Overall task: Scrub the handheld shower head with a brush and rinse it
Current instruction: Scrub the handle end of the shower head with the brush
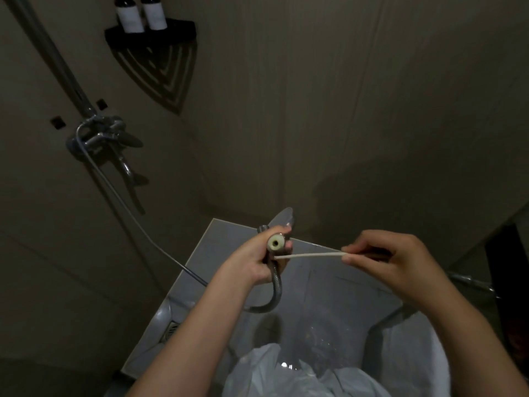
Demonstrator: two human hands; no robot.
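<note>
Risk: left hand [257, 262] wraps shower head [276, 243]; right hand [395, 262] pinches thin brush stick [309, 255] at end far from shower head. Tip may skid, stick may flex.

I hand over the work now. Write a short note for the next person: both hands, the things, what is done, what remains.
Left hand grips the shower head, its hose looping below.
Right hand pinches a thin white stick, probably the brush; its tip is at the head. Bristles cannot be made out.
No water is seen running.
Done: cannot tell how much is scrubbed.
Left: finish scrubbing, then rinse.
</note>
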